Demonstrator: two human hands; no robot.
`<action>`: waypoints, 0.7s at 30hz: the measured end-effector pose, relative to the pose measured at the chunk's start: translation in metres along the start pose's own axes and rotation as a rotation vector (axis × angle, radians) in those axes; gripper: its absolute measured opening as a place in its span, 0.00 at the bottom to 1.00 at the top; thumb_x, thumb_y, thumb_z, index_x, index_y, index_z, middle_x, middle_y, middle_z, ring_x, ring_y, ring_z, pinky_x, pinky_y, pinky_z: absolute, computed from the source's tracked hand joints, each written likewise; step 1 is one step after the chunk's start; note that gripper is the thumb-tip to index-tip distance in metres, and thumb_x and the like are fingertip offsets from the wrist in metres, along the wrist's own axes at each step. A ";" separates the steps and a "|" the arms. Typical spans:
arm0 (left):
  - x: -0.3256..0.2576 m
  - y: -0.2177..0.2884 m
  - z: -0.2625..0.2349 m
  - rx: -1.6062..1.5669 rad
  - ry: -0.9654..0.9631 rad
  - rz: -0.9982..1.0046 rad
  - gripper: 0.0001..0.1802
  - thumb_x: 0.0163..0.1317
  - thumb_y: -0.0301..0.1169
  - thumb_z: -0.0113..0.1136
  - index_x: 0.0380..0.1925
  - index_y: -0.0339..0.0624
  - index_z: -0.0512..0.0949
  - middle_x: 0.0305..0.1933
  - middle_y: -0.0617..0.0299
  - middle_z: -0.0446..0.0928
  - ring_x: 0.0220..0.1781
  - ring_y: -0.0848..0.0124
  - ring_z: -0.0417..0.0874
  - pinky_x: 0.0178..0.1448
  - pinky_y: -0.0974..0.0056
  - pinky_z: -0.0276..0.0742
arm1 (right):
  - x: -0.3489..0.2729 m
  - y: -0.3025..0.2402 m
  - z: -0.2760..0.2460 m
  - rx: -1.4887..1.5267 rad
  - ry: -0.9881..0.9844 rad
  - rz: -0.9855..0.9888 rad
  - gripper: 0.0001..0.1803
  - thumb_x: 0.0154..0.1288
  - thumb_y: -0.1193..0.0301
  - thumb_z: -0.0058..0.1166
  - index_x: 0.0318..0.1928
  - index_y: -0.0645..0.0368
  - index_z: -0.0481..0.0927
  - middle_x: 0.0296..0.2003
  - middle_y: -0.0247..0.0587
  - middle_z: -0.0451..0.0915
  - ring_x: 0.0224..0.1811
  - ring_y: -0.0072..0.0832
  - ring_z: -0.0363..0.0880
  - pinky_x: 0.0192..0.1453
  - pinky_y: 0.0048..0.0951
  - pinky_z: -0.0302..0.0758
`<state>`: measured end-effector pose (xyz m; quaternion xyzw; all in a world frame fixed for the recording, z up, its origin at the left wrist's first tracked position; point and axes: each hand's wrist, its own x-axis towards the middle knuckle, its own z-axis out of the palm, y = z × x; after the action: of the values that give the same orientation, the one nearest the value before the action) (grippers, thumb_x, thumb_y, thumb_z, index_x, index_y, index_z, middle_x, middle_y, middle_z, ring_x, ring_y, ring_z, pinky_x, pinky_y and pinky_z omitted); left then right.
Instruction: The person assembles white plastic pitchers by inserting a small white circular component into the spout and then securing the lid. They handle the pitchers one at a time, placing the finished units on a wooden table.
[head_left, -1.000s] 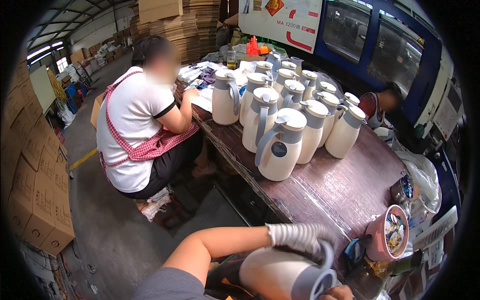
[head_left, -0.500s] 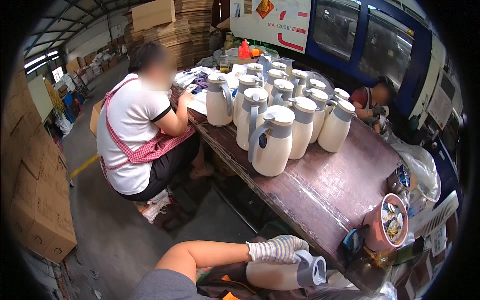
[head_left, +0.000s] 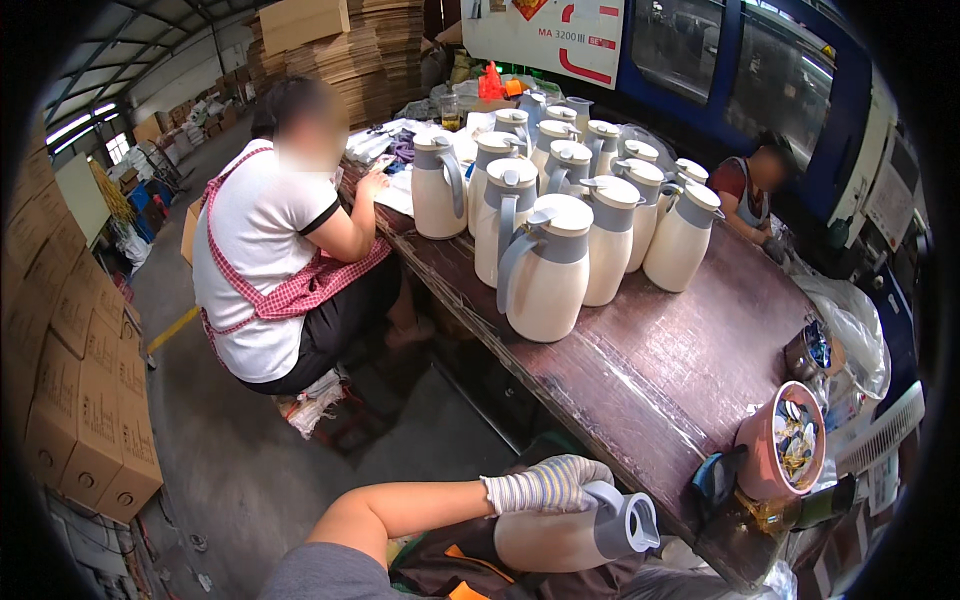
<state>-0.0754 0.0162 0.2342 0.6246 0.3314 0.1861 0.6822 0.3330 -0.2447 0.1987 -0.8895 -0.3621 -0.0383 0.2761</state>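
Note:
In a striped knit glove, my left hand (head_left: 552, 485) is closed around a cream vacuum jug (head_left: 548, 541) with a grey collar, near the jug's handle. The jug lies on its side over my lap, and its open mouth and grey spout point right. My right hand does not show. Above the jug runs the edge of a dark brown table (head_left: 640, 370). Several upright cream jugs with grey handles stand grouped on it, the nearest being a lidded jug (head_left: 548, 285).
A pink bucket (head_left: 752, 455) of small parts and a metal bowl (head_left: 803, 350) sit at the table's right end. A person in a checked apron (head_left: 290, 300) sits at the left; another person (head_left: 745, 190) is beyond the table. Stacked cartons (head_left: 85, 400) line the left.
The view has shifted slightly. My left hand still grips the jug, which has moved a little up and right in the picture. The person beyond the table has lowered their hands.

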 end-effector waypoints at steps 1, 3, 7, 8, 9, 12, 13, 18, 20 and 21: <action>0.003 -0.006 0.001 0.001 0.012 0.068 0.20 0.54 0.27 0.61 0.49 0.45 0.78 0.32 0.69 0.79 0.33 0.78 0.76 0.38 0.70 0.73 | 0.000 0.000 0.000 -0.003 0.001 0.003 0.34 0.63 0.60 0.59 0.65 0.63 0.65 0.50 0.55 0.76 0.51 0.45 0.75 0.55 0.42 0.72; 0.003 0.000 0.000 0.037 -0.007 0.050 0.19 0.54 0.27 0.61 0.49 0.46 0.78 0.30 0.70 0.77 0.30 0.79 0.76 0.34 0.71 0.73 | 0.000 0.000 -0.001 -0.004 -0.003 0.011 0.35 0.62 0.60 0.59 0.65 0.63 0.64 0.51 0.55 0.76 0.52 0.45 0.75 0.56 0.42 0.71; -0.002 0.031 -0.003 0.061 -0.049 -0.114 0.19 0.55 0.27 0.60 0.48 0.49 0.78 0.25 0.72 0.74 0.22 0.80 0.72 0.26 0.72 0.69 | -0.001 -0.003 -0.002 -0.008 -0.009 0.029 0.36 0.62 0.60 0.60 0.65 0.63 0.63 0.52 0.55 0.75 0.53 0.45 0.74 0.57 0.42 0.70; -0.001 0.029 -0.003 0.050 -0.046 -0.106 0.19 0.55 0.27 0.60 0.48 0.49 0.78 0.24 0.72 0.73 0.20 0.80 0.71 0.24 0.72 0.68 | -0.001 -0.004 -0.001 -0.006 -0.009 0.028 0.36 0.62 0.60 0.60 0.66 0.63 0.63 0.52 0.55 0.75 0.54 0.45 0.74 0.57 0.42 0.70; 0.000 0.025 -0.003 0.039 -0.042 -0.099 0.19 0.55 0.27 0.60 0.48 0.50 0.78 0.23 0.73 0.73 0.19 0.81 0.70 0.23 0.72 0.67 | -0.001 -0.004 0.000 -0.008 -0.016 0.027 0.36 0.62 0.60 0.60 0.66 0.63 0.63 0.52 0.55 0.74 0.54 0.45 0.73 0.58 0.42 0.70; 0.000 0.021 -0.004 0.015 -0.054 -0.092 0.19 0.55 0.27 0.61 0.49 0.51 0.78 0.21 0.72 0.71 0.17 0.81 0.69 0.21 0.72 0.65 | -0.005 -0.004 -0.003 -0.015 -0.012 0.035 0.37 0.62 0.59 0.60 0.66 0.63 0.62 0.53 0.55 0.74 0.55 0.45 0.73 0.59 0.42 0.69; 0.000 0.020 -0.004 0.008 -0.061 -0.092 0.19 0.55 0.27 0.61 0.49 0.51 0.78 0.21 0.72 0.71 0.17 0.81 0.69 0.21 0.72 0.65 | -0.004 -0.006 -0.003 -0.019 -0.013 0.034 0.37 0.62 0.59 0.60 0.66 0.63 0.62 0.53 0.55 0.74 0.55 0.45 0.72 0.59 0.42 0.69; -0.008 0.030 -0.006 0.052 -0.060 -0.161 0.20 0.55 0.27 0.62 0.50 0.51 0.78 0.20 0.71 0.72 0.17 0.80 0.69 0.21 0.71 0.65 | -0.001 -0.011 -0.001 -0.015 -0.024 0.028 0.38 0.62 0.59 0.60 0.67 0.63 0.61 0.55 0.56 0.73 0.57 0.45 0.71 0.60 0.43 0.68; -0.009 0.036 -0.006 0.065 -0.084 -0.185 0.21 0.54 0.28 0.62 0.50 0.51 0.78 0.22 0.70 0.74 0.18 0.79 0.71 0.22 0.71 0.67 | -0.004 -0.014 -0.003 -0.012 -0.020 0.041 0.39 0.61 0.59 0.60 0.67 0.63 0.60 0.55 0.56 0.72 0.57 0.45 0.71 0.61 0.43 0.67; -0.005 0.036 -0.005 0.081 -0.100 -0.189 0.21 0.54 0.28 0.62 0.50 0.51 0.78 0.23 0.69 0.75 0.19 0.79 0.72 0.23 0.71 0.68 | -0.007 -0.014 -0.005 -0.015 -0.014 0.052 0.39 0.61 0.59 0.60 0.67 0.63 0.60 0.56 0.56 0.72 0.58 0.45 0.71 0.61 0.43 0.67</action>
<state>-0.0765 0.0215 0.2704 0.6263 0.3618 0.0760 0.6864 0.3195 -0.2437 0.2078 -0.9008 -0.3405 -0.0273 0.2679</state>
